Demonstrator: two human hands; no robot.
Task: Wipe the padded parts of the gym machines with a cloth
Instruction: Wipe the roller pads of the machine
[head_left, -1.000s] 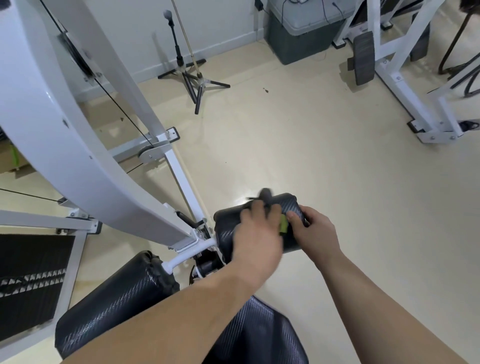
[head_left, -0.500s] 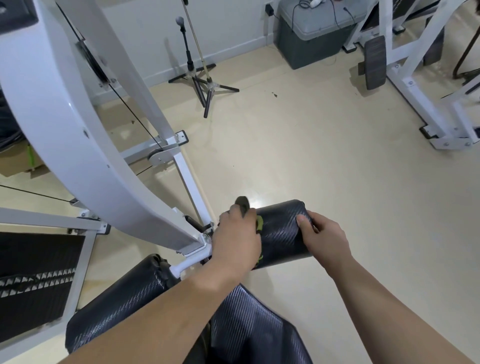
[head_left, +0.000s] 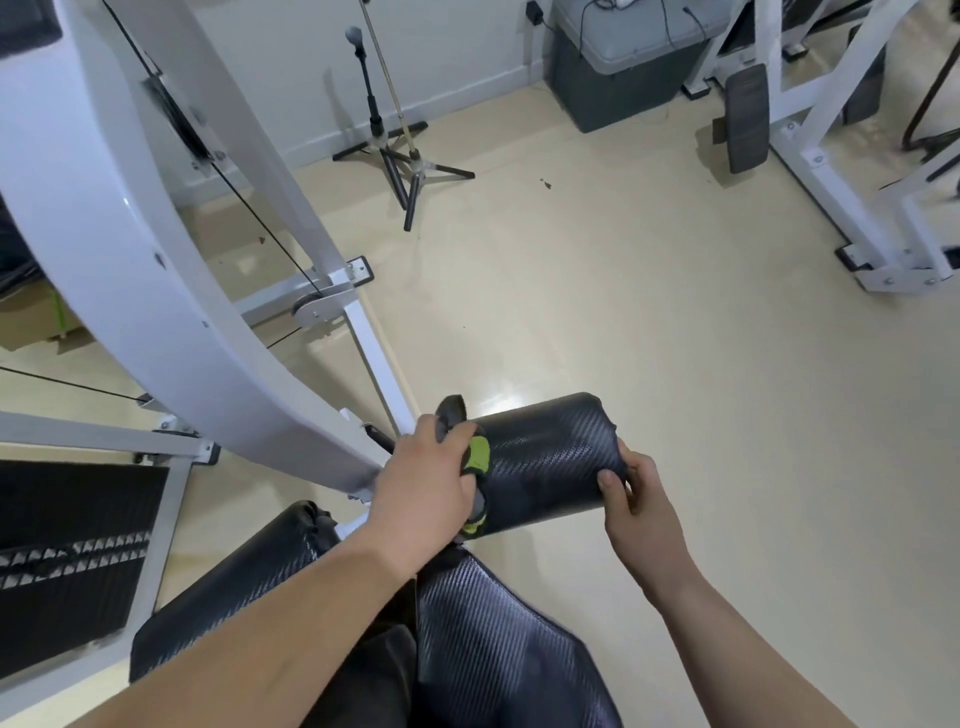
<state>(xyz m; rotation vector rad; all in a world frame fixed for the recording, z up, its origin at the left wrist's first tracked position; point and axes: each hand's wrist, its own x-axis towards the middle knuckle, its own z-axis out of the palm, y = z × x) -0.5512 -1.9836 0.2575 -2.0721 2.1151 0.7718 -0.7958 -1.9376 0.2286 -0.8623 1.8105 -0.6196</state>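
Seat pad (head_left: 498, 649): black, carbon-weave vinyl, nearest the camera, between the two forearms.
Left roller pad (head_left: 228, 587): black cylinder low at the left, on a white bar, partly behind the left forearm.
Left hand (head_left: 423, 488): curled shut around a cloth, pressing it on the inner end of the right roller pad.
Cloth (head_left: 475, 457): dark grey with bright green patches, bunched under the left fingers; one dark corner sticks up above the knuckles.
Right roller pad (head_left: 545, 462): black woven-pattern cylinder, lying crosswise just past the seat pad, held between both hands.
Right hand (head_left: 636, 501): grips the outer end of the right roller pad, thumb on top, fingers wrapped around the end cap.
Machine frame (head_left: 156, 270): wide white curved arm sweeping from upper left down to the pads, with a black cable and pulley behind it.
Floor (head_left: 649, 322): glossy beige, with a small dark speck farther out.
Tripod stands (head_left: 400, 150): two thin stands near the far wall.
Storage bin (head_left: 618, 67): dark box with grey lid, cords on top, against the wall.
Second machine (head_left: 831, 156): white frame with a black pad, far right.
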